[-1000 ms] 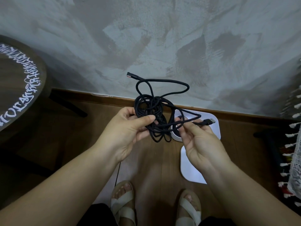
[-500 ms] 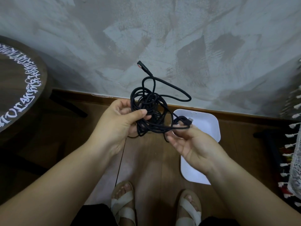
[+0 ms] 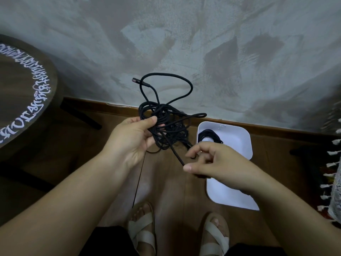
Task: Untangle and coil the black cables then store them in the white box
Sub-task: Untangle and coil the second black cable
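A tangled bundle of black cable [image 3: 164, 124] hangs in the air in front of me. My left hand [image 3: 134, 137] grips the bundle, thumb over the top strands. One loop rises above the bundle, and a plug end [image 3: 135, 80] sticks out at its upper left. A single strand runs down and to the right from the bundle into my right hand [image 3: 212, 163], which pinches it with curled fingers. The white box [image 3: 239, 143] lies on the floor to the right, partly behind my right hand, with a coiled black cable [image 3: 209, 134] inside it.
A dark round table [image 3: 24, 89] with white lettering stands at the left. A grey plastered wall [image 3: 184, 43] meets the wooden floor [image 3: 166, 182] just behind the box. A white fringed cloth [image 3: 335, 172] hangs at the right edge. My sandalled feet [image 3: 144, 231] stand below.
My right hand has moved down and to the right, drawing one strand out of the bundle. The upper loop and plug end have swung over to the left. The box's coiled cable is now uncovered.
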{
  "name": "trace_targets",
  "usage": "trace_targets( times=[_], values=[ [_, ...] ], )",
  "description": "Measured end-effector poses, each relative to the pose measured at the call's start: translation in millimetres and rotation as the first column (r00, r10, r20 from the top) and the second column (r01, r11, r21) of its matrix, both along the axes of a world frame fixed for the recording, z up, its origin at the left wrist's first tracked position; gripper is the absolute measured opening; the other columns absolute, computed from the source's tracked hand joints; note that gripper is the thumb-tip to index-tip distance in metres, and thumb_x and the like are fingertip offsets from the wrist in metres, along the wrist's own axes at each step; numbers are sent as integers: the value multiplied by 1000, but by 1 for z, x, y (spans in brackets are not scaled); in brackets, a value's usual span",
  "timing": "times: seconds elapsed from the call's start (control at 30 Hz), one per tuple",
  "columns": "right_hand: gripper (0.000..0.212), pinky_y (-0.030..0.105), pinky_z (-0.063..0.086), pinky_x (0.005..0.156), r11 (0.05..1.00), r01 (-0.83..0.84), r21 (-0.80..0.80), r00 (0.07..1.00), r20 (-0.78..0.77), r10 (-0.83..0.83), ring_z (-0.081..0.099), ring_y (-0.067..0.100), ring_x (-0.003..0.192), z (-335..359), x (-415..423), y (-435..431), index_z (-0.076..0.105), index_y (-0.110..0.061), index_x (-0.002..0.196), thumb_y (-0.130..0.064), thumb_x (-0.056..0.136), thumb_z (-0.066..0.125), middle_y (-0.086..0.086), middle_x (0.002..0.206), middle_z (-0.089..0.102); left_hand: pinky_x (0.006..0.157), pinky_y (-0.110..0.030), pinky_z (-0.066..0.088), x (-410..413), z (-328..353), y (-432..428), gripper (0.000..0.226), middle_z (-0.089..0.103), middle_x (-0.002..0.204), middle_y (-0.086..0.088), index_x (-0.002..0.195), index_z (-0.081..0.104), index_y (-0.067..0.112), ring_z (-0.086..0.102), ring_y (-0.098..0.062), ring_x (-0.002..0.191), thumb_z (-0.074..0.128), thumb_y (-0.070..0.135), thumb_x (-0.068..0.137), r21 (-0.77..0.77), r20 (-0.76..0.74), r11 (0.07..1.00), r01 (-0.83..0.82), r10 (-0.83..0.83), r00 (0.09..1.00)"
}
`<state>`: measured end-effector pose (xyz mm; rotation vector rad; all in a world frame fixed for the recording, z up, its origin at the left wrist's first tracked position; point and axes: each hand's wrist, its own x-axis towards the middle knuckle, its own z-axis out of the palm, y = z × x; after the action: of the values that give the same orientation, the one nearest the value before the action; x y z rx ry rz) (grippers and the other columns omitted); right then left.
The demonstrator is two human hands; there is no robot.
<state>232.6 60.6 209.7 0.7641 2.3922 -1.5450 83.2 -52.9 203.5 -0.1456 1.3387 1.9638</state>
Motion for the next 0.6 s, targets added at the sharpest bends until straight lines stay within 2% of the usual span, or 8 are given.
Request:
trace_targets(
  times=[0.07, 0.13, 0.17, 0.27, 0.4, 0.5, 0.6],
  values=[
    [14, 29, 53, 74, 993, -90, 76, 996, -18, 92, 63, 7, 66, -3, -3, -5, 63, -34, 88, -35, 78, 72, -8, 64, 65, 51, -26, 56, 3, 0, 1, 17, 66, 83, -16, 101, 48, 5, 69, -16, 60, 54, -6, 89, 0, -10, 1000, 0, 0, 1000],
    [1, 28, 53, 70, 991, -111, 73, 991, -61, 115, 64, 12, 71, -4, -5, -14, 64, -29, 87, -28, 87, 64, -9, 70, 66, 51, -27, 57, 7, -1, 3, 15, 66, 84, -17, 96, 47, 6, 69, -16, 60, 54, -5, 89, 0, -23, 1000, -3, 3, 1000],
    [5, 25, 52, 65, 993, -105, 49, 991, -80, 109, 64, 11, 68, -4, -5, -18, 64, -24, 87, -24, 90, 60, -8, 69, 65, 53, -27, 58, 9, -3, 4, 16, 66, 85, -17, 99, 46, 6, 69, -16, 61, 54, -5, 89, 3, -30, 1000, 1, 0, 1000],
    [19, 15, 42, 53, 999, 30, -24, 994, -107, -32, 51, 3, 51, -7, -7, -22, 66, -14, 90, -25, 95, 53, -7, 57, 58, 57, -29, 59, 15, -5, 6, 14, 65, 90, -19, 98, 46, 5, 69, -17, 65, 54, -4, 90, 9, -53, 999, 36, -35, 998],
    [24, 12, 33, 46, 950, 260, -171, 948, -141, -284, 39, 2, 41, -12, -9, -16, 70, -21, 89, -23, 98, 48, -7, 47, 47, 59, -34, 60, 21, -2, 8, 13, 67, 90, -18, 89, 45, 7, 70, -19, 67, 53, -4, 90, 62, -39, 997, 34, -32, 999],
    [23, 13, 32, 45, 904, 315, -288, 927, -110, -358, 37, 1, 42, -13, -12, -23, 70, -22, 88, -23, 97, 49, -7, 45, 44, 54, -34, 59, 28, -1, 8, 14, 68, 83, -14, 89, 44, 8, 70, -18, 65, 52, -4, 90, 91, -44, 996, 4, 0, 999],
    [24, 14, 33, 46, 884, 333, -329, 924, -73, -375, 39, 1, 42, -15, -14, -27, 70, -26, 84, -25, 96, 49, -8, 45, 44, 55, -33, 59, 32, -1, 7, 14, 71, 77, -9, 90, 45, 8, 70, -17, 67, 52, -4, 90, 128, -43, 991, -26, 32, 999]
  ],
)
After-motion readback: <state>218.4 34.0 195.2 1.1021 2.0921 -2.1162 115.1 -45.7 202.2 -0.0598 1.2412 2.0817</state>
